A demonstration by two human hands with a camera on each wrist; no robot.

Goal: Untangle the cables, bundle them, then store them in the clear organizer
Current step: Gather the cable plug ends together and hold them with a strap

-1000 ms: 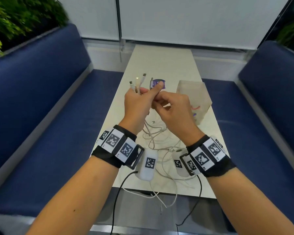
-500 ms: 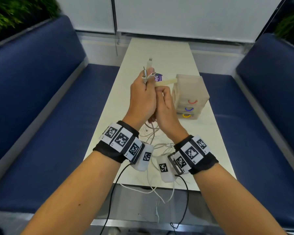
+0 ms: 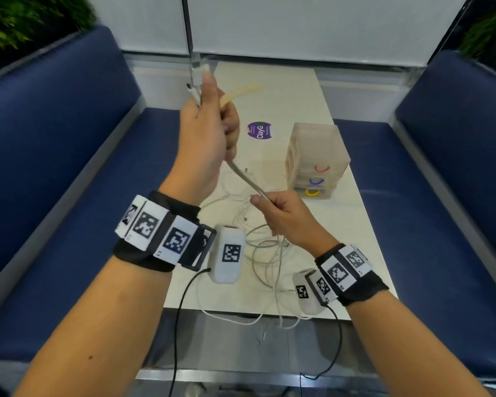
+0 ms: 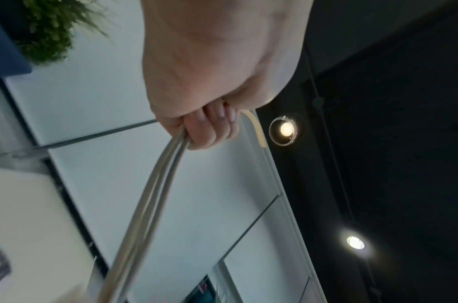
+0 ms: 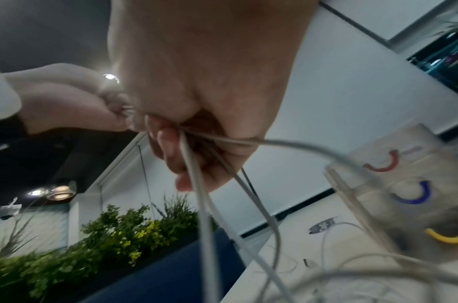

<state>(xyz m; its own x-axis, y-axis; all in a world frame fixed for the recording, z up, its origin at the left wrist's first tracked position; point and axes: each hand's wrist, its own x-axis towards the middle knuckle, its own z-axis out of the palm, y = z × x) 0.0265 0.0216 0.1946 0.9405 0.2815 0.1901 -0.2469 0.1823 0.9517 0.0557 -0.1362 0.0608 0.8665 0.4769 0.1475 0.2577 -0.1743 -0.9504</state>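
Cables point(image 3: 248, 181): several pale grey-white leads, gathered side by side into one taut run that slopes from the raised left hand point(image 3: 205, 138) down to the lower right hand point(image 3: 287, 217); the rest lies in loose tangled loops on the table point(image 3: 298, 90), with a few strands hanging over its near edge. Left hand: fingers curled tight round the bunched leads, plug ends point(image 3: 196, 78) sticking up above the fist; a flat beige strip point(image 3: 241, 90) also juts out of this grip, blurred. Right hand: fingers and thumb closed round the same leads, loose lengths trailing out below the palm in the right wrist view. Organizer point(image 3: 317, 159): clear box with stacked drawers, upright on the table to the right of the hands, apart from both; handles red point(image 3: 322, 169), blue point(image 3: 317, 182) and yellow point(image 3: 312, 192) from top to bottom. Round purple sticker point(image 3: 259, 130): flat on the table, beyond the loops. Blue benches point(image 3: 69, 167): one on each side of the table.
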